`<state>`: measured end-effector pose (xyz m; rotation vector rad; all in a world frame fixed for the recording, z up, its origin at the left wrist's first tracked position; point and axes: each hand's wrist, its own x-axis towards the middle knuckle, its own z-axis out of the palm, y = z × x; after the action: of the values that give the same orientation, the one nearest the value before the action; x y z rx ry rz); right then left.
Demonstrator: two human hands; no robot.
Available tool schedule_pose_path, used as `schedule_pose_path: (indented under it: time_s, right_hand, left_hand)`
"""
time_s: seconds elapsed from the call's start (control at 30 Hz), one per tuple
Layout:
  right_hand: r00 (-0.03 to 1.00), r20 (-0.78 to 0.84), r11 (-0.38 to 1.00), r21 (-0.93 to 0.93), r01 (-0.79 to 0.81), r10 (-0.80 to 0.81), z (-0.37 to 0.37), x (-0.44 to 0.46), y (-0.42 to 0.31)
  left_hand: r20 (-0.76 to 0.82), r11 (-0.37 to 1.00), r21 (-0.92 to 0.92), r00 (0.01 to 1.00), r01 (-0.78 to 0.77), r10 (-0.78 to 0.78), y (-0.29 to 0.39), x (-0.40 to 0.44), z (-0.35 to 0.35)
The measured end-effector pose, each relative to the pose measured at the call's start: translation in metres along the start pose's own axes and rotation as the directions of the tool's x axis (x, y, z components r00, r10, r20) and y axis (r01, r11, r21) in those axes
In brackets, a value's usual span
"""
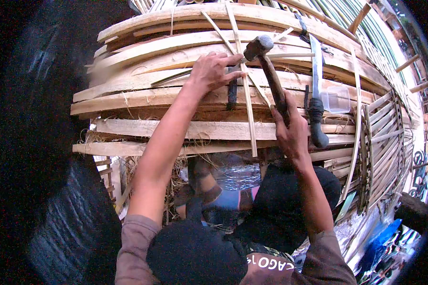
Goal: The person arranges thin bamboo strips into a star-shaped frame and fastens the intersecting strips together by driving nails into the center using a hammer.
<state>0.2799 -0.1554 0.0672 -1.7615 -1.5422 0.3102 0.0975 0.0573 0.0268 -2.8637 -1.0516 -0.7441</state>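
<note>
My right hand (291, 130) is closed around the wooden handle of a hammer (272, 78). The metal head is up beside the place where several thin bamboo strips (248, 104) cross. At that crossing my left hand (215, 71) grips the strips, thumb and forefinger on them; the exact contact under the fingertips is partly hidden. The strips fan out like a star over the rough planks (176, 95). Below the crossing, a dark flat piece (231, 94), possibly metal, sticks out between the planks.
To the right lie a long knife (316, 66) with a dark wrapped handle and a clear plastic box (336, 100). Slatted bamboo panels (383, 128) stand further right. A black sheet (57, 142) hangs at left. Loose fibres (199, 135) cling to the planks.
</note>
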Motion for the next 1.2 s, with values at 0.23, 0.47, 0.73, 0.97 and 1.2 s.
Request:
schedule_pose_path:
  time_s: [0.23,0.47,0.73,0.97,1.2]
  right_hand:
    - [0.992,0.094,0.994,-0.075,-0.08,0.087,0.011,0.007,0.001]
    - [0.999,0.038,0.984,-0.177,0.018,-0.011,0.019,0.009,0.006]
    - [0.999,0.034,0.971,-0.237,0.006,0.002,0.019,0.011,0.006]
    - [0.999,0.042,0.973,-0.23,0.004,0.006,0.016,0.014,0.002]
    - [0.999,0.045,0.979,-0.205,-0.004,0.013,0.018,0.015,0.002]
  left_hand:
    - [0.096,0.999,0.029,0.995,0.019,-0.021,0.002,0.0,0.0]
    - [0.203,0.988,0.001,0.967,0.154,-0.151,0.005,0.0,-0.008]
    - [-0.299,0.951,-0.284,0.954,-0.121,0.031,-0.019,0.0,0.013]
    - [-0.207,0.929,0.163,0.932,0.332,-0.297,-0.018,-0.019,0.011]
    - [-0.023,0.899,0.2,0.919,0.39,-0.394,-0.018,-0.007,0.018]
